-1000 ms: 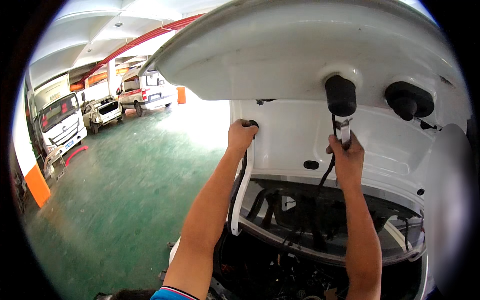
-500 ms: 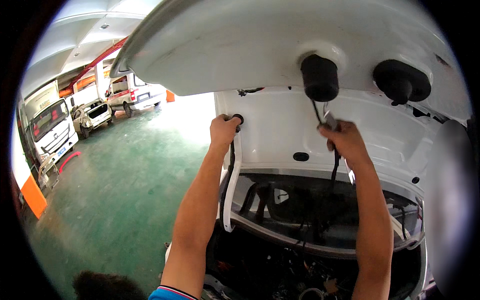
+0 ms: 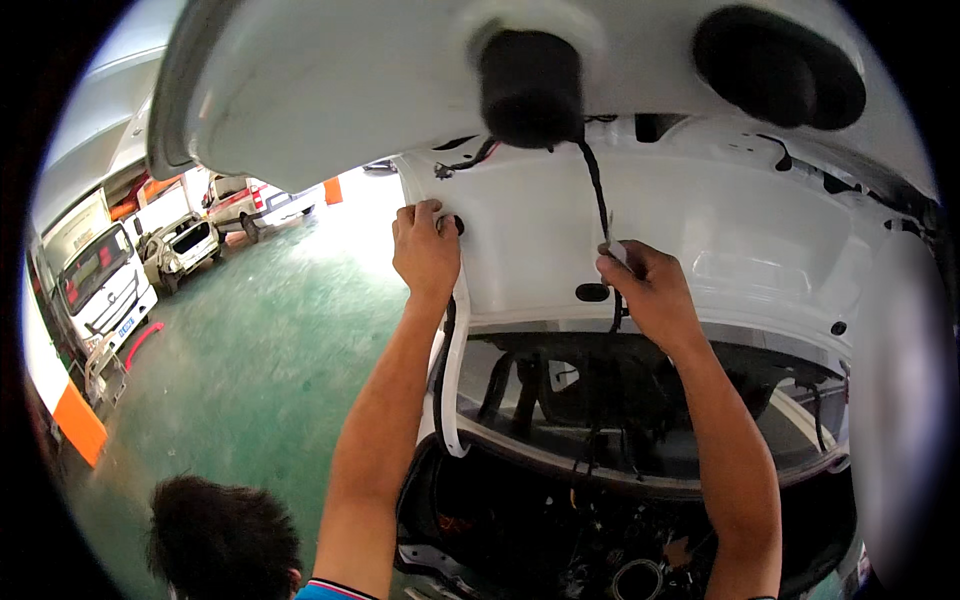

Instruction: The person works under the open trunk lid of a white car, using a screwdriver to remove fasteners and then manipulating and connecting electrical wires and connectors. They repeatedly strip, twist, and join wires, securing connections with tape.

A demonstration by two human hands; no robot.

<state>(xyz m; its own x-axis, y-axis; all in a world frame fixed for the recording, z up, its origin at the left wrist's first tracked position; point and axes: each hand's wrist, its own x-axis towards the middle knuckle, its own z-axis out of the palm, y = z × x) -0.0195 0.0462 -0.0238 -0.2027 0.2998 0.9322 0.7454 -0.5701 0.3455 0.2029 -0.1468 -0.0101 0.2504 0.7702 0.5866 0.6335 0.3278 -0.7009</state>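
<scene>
Green floor (image 3: 240, 370) beside trunk (image 3: 815, 525) holding parts (image 3: 637, 597); right fingers (image 3: 643, 257) clamp white piece (image 3: 619, 253); left fingers (image 3: 405, 222): cannot tell.

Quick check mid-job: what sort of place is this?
Most likely a vehicle repair workshop: there's a parked white truck, a car with its rear open, and black wiring hanging below a raised white lid.

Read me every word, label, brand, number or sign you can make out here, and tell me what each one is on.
None reads clearly enough to quote.
Truck, blue plate: characters too small to read.
Van: no readable lettering.
White lid: no text seen.
Pale piece in the right hand: no text I can make out.
</scene>
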